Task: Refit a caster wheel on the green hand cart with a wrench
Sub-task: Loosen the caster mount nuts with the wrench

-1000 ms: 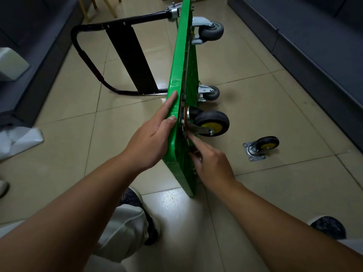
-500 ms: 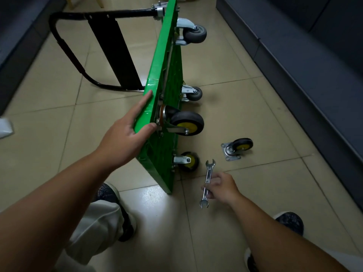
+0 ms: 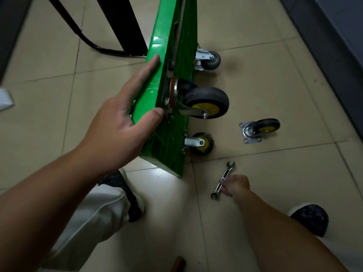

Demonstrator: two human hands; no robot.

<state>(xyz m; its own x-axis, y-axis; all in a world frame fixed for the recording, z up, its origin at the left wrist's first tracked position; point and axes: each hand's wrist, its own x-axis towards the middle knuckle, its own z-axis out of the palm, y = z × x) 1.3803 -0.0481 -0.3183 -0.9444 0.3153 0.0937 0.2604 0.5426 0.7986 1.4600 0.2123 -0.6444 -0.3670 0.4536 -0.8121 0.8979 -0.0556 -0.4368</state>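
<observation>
The green hand cart (image 3: 169,55) stands on its long edge on the tiled floor, underside facing right. My left hand (image 3: 125,118) grips its upper edge, thumb on the underside beside a large black caster with a yellow hub (image 3: 206,103). A smaller yellow-hub caster (image 3: 202,143) sits lower on the deck and a grey caster (image 3: 210,60) farther back. A loose caster with its mounting plate (image 3: 259,129) lies on the floor to the right. My right hand (image 3: 234,186) is closed on the middle of a silver open-ended wrench (image 3: 224,178) lying on the floor.
The cart's black folded handle (image 3: 117,26) stretches to the left behind the deck. My shoes (image 3: 127,195) (image 3: 310,218) flank the near floor. A dark sofa base (image 3: 330,46) runs along the right side. A brown object (image 3: 178,264) pokes in at the bottom edge.
My right hand left the caster on the cart, dropped to the floor and closed on the wrench. My left hand has stayed on the cart edge; the view has moved closer.
</observation>
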